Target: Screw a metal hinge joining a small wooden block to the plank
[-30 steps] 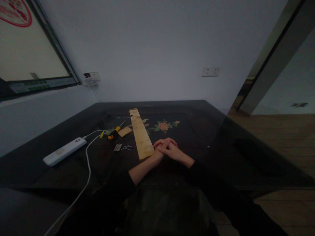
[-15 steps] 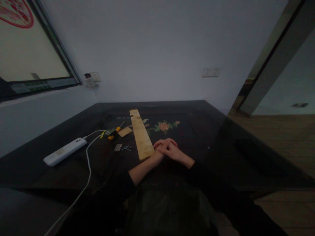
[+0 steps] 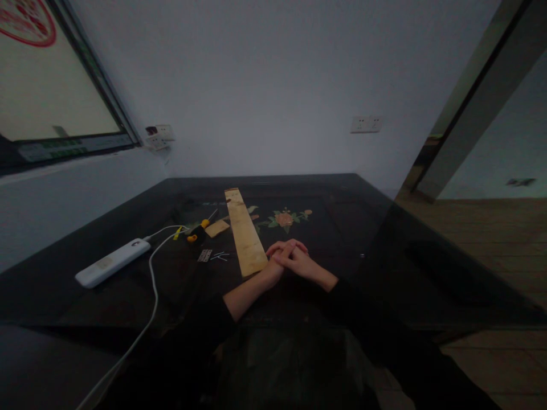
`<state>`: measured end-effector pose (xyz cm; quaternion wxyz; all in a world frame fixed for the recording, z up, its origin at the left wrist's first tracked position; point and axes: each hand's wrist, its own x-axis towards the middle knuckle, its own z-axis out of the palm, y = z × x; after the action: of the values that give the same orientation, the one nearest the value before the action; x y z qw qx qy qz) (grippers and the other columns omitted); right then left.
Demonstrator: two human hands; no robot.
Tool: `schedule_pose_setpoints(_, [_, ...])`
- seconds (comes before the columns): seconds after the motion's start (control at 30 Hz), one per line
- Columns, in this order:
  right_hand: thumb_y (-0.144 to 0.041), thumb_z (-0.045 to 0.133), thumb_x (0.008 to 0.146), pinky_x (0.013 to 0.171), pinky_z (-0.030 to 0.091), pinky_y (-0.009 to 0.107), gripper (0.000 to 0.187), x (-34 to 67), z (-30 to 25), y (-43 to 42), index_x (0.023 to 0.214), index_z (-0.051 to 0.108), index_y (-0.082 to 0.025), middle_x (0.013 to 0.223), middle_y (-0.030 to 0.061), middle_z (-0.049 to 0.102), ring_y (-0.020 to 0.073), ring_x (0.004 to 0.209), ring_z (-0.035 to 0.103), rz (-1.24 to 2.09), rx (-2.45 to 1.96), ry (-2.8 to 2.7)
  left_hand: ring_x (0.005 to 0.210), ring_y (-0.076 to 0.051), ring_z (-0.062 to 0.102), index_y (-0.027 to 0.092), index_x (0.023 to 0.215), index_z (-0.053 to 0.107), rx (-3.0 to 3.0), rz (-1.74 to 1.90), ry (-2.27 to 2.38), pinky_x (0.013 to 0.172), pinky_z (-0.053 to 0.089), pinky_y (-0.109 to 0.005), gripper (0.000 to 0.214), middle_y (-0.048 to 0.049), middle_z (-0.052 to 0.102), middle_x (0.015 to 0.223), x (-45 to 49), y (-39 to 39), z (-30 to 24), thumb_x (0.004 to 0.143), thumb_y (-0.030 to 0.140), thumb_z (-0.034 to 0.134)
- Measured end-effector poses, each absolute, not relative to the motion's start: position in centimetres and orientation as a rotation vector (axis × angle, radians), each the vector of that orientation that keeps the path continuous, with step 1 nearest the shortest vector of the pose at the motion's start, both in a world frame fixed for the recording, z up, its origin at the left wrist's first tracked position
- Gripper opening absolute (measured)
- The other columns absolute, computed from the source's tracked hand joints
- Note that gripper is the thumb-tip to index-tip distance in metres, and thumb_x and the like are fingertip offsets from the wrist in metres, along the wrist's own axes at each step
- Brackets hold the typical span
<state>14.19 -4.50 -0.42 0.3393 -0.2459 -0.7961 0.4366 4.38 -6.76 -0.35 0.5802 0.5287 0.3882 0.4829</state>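
- At centre frame, the left hand and the right hand rest on the dark table, fingers interlaced and pressed together; neither hand holds anything.
- Nearest item: the long wooden strip, lying flat and running from just beside the left hand up toward the far table edge. Its near end sits close against the left wrist; contact cannot be confirmed in this dim view.
- Left of the strip, centre-left of the frame: a small wooden block, a yellow-handled screwdriver, a metal hinge and a few loose nails or screws. All lie apart from the hands.
- Further left: a white power strip, its cable trailing to the lower left of the frame.
- Progress assessment: the parts appear laid out but unassembled. The hinge lies loose on the table, not fixed to the strip or the block; the fasteners lie loose; the screwdriver lies untouched.
- Judged from this layout, no joining work is visible as complete. Positioning the hinge, setting the fasteners and driving them all appear to remain.
- Both hands are idle.
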Motion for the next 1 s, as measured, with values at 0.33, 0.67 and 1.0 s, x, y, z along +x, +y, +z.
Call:
schedule_pose_setpoints(0.33, [-0.035, 0.054, 0.086, 0.096, 0.043, 0.037, 0.022, 14.1, 0.1, -4.5, 0.100, 0.065, -0.022, 0.104, 0.0033, 0.066, 0.0193, 0.103, 0.059, 1.191, -0.701, -2.023, 0.088, -0.020, 0.064, 0.018, 0.084, 0.062, 1.094, 1.039, 0.779, 0.077, 0.045, -0.029, 0.026, -0.0030, 0.060, 0.077, 3.8, -6.7, 0.4, 0.092, 0.030, 0.040])
schedule_pose_setpoints(0.67, [-0.037, 0.054, 0.087, 0.094, 0.045, 0.037, 0.023, 14.0, 0.1, -4.5, 0.099, 0.065, -0.021, 0.101, 0.0043, 0.066, 0.0199, 0.102, 0.059, 1.235, -0.731, -1.996, 0.086, -0.019, 0.061, 0.016, 0.093, 0.062, 1.011, 0.952, 0.751, 0.069, 0.045, -0.026, 0.029, -0.0069, 0.062, 0.085, 3.3, -6.6, 0.2, 0.096, 0.035, 0.040])
schedule_pose_setpoints(1.0, [-0.035, 0.053, 0.087, 0.095, 0.044, 0.038, 0.022, 14.1, 0.1, -4.4, 0.100, 0.066, -0.022, 0.103, 0.0041, 0.066, 0.0197, 0.104, 0.059, 1.217, -0.732, -2.003, 0.086, -0.017, 0.060, 0.017, 0.095, 0.059, 1.059, 0.922, 0.750, 0.071, 0.047, -0.026, 0.037, -0.0055, 0.059, 0.090, 3.1, -6.3, 0.0, 0.086, 0.052, 0.053])
